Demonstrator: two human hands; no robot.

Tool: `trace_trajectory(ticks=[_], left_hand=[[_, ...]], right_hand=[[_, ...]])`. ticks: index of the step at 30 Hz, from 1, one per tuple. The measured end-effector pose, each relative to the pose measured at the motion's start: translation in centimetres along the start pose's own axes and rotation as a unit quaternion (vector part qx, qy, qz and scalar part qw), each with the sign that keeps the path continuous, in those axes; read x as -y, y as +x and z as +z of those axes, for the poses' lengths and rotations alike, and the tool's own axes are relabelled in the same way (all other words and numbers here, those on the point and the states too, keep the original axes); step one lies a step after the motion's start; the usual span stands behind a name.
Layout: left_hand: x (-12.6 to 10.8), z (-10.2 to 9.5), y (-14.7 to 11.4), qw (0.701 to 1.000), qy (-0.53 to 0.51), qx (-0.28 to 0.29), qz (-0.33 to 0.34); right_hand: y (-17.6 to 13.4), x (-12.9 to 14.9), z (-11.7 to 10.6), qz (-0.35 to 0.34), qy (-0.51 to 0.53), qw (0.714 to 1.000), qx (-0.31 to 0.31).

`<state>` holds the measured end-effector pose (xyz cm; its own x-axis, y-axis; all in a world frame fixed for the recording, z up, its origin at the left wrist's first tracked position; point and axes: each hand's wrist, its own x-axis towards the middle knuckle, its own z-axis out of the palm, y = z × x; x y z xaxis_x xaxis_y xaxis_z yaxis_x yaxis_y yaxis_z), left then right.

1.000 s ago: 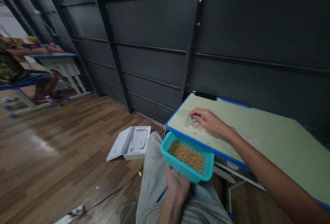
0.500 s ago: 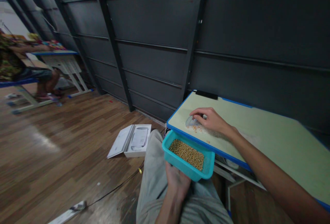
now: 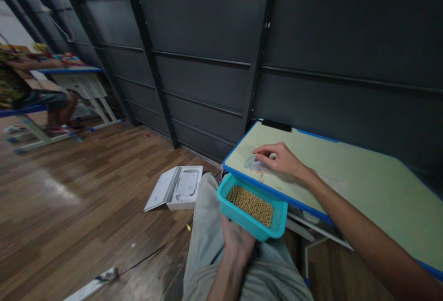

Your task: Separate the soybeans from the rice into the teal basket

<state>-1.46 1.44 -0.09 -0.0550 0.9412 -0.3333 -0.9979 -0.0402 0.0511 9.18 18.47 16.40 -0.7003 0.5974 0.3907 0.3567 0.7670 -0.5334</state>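
A turquoise plastic tub (image 3: 254, 225), partly filled with round tan soybeans (image 3: 252, 204), rests on my left hand (image 3: 238, 241), which grips it from below at the desk's front edge. Most of the left fingers are hidden under the tub. Above the desktop, my right hand (image 3: 279, 159) has thumb and fingertips pinched on a clear, half-round plastic piece that looks like a protractor (image 3: 252, 162). Small orange-tan bits (image 3: 262, 172) lie on the desktop beside it, close to the front edge.
The pale green desk (image 3: 367, 176) has a blue rim and stands against a dark panelled wall (image 3: 204, 24). An open white box (image 3: 187, 185) lies on the wooden floor, near a cable and a white power strip (image 3: 93, 285). A person (image 3: 20, 84) sits at another desk, far left.
My right hand and the clear piece have shifted slightly left across the desktop. The tub in my left hand stays nearly where it was.
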Motion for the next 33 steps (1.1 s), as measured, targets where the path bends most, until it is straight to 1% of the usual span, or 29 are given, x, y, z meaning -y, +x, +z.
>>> trace_trajectory(ticks=[5,8,17,26,31,33], left_hand=[[0.1,0.4,-0.2,1.0,0.005,0.014,0.005],[0.1,0.6,-0.2,1.0,-0.003,0.013,0.009],[0.0,0.1,-0.1,1.0,-0.007,0.026,-0.006],[0.2,0.2,-0.1,1.0,0.0,0.014,0.002],[0.1,0.2,-0.2,1.0,-0.005,0.016,0.005],[0.1,0.2,-0.3,1.0,-0.005,0.009,0.002]], right_hand=[[0.0,-0.2,0.2,-0.005,0.025,1.0,0.002],[0.0,-0.2,0.4,0.0,0.037,0.999,0.005],[0.0,0.3,0.5,0.012,0.056,0.998,0.01],[-0.1,0.3,0.6,0.028,0.09,0.995,0.029],[-0.1,0.7,0.6,0.03,0.09,0.995,0.037],[-0.1,0.9,0.7,0.035,0.094,0.994,0.043]])
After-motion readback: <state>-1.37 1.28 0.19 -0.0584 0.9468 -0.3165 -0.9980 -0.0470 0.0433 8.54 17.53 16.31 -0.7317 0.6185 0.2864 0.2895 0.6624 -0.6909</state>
